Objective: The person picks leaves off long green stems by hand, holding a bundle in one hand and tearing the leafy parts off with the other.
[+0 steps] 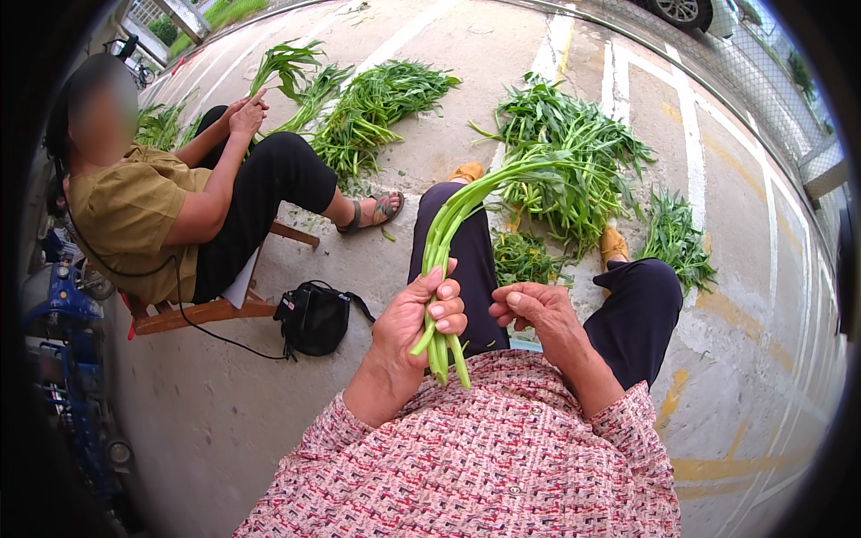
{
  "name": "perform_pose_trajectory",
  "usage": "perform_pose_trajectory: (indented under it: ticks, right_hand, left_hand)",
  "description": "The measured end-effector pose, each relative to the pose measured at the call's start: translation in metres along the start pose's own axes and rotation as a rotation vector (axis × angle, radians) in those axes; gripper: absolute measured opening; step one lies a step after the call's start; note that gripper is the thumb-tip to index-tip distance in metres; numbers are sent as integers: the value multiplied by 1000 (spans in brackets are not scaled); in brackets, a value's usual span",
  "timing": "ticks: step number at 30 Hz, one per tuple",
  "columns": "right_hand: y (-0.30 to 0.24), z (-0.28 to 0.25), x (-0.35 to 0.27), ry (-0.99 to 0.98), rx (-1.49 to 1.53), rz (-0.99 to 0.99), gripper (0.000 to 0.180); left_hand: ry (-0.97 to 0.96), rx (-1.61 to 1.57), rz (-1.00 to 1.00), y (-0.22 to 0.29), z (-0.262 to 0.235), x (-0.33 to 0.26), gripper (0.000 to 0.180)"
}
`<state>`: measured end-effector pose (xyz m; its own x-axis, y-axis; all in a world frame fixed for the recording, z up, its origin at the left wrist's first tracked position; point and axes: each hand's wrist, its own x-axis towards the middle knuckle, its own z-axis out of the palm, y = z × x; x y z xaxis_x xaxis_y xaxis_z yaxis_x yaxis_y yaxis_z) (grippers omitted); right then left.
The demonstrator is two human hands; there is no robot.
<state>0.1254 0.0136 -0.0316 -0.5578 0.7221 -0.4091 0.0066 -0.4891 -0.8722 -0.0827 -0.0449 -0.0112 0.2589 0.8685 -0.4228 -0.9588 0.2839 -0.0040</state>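
Head view: the left hand [411, 309] clasps smooth, slender green stems [450, 218], arching above and blunt-ended below. The right hand [543, 321] curls beside them; whether it pinches anything cannot be told.

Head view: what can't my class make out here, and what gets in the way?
All in the head view:
- Green stalks: the stretch inside the left hand, hidden by its closed fingers.
- Right hand: whether it pinches anything small, hidden by its curled fingers.
- Black bag: contents, hidden by its sides.
- Co-worker: face, blurred.
- Car: most of it, cut off by the upper edge.
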Motion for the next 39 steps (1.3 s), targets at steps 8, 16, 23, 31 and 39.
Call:
perform_pose_trajectory:
  ticks: [8, 16, 23, 31, 39]
  right_hand:
    - [-21, 31, -25, -180, -267, -260, 25]
    - [-26, 36, -21, -271, -56, -90, 21]
    - [-27, 36, -30, -171, -150, -157, 17]
    - [-38, 19, -39, 74, -126, -314, 11]
    - [-1, -39, -20, 381, -192, -217, 22]
  left_hand:
    - [-21, 14, 13, 0, -2, 7, 26]
    - [-38, -9, 55, -6, 1, 14, 25]
    - [-66, -69, 58, -7, -1, 18, 25]
    - [-104, -101, 81, 4, -2, 21, 29]
    - [-98, -126, 54, 4, -5, 21, 24]
